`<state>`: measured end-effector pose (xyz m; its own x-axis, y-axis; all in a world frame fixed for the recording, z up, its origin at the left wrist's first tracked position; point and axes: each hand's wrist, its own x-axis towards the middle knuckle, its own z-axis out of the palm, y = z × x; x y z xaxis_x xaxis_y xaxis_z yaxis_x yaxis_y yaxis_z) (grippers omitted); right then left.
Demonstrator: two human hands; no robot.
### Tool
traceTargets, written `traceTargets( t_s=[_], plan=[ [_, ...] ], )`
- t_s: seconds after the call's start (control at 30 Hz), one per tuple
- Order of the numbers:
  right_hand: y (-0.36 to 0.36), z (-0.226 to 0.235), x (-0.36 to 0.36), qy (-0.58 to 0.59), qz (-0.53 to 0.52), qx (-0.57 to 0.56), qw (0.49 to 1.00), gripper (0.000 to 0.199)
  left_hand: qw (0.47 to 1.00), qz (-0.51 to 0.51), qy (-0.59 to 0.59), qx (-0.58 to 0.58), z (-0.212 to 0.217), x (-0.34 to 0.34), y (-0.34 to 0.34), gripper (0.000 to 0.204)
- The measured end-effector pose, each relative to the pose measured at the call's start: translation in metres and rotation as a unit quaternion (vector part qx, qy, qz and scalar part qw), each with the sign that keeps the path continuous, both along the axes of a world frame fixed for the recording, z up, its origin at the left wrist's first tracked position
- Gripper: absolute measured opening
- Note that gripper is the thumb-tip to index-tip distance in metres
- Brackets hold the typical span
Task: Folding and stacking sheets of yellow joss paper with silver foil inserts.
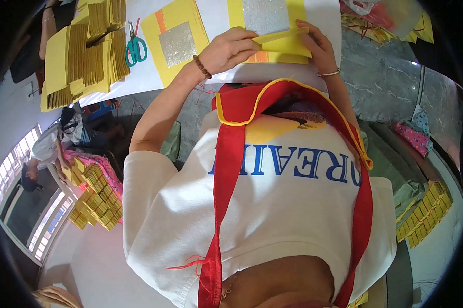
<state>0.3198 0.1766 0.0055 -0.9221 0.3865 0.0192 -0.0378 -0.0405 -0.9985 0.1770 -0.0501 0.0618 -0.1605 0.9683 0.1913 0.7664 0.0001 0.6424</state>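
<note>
A yellow paper sheet (pixel 282 54) with a silver square (pixel 266 14) and an orange patch lies in front of me on the white table. Its near edge is folded up into a narrow flap. My left hand (pixel 228 51), with a brown bead bracelet at the wrist, pinches the flap's left end. At the right end, my right hand (pixel 321 49) grips the same sheet, thumb and fingers about its edge. To the left lies a stack of similar yellow sheets (pixel 203 25), the top one with a silver square and an orange strip.
Teal-handled scissors (pixel 136 50) lie between that stack and several bundles of folded yellow paper (pixel 77 56). Another person (pixel 49 146) is at the far left beside more yellow bundles (pixel 98 197). Further yellow bundles (pixel 424 214) stand at the lower right.
</note>
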Motion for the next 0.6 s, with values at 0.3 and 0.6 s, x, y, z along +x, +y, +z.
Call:
traceTargets(
  t_s=[0.3, 0.6],
  plan=[
    [-0.001, -0.014, -0.001, 0.012, -0.018, 0.052, 0.998, 0.036, 0.994, 0.086, -0.044, -0.042, 0.0, 0.007, 0.0, 0.024],
    [-0.001, -0.017, -0.001, 0.021, -0.041, 0.217, 0.975, 0.039, 0.99, 0.067, 0.122, 0.023, -0.014, 0.022, 0.006, 0.041]
  ],
)
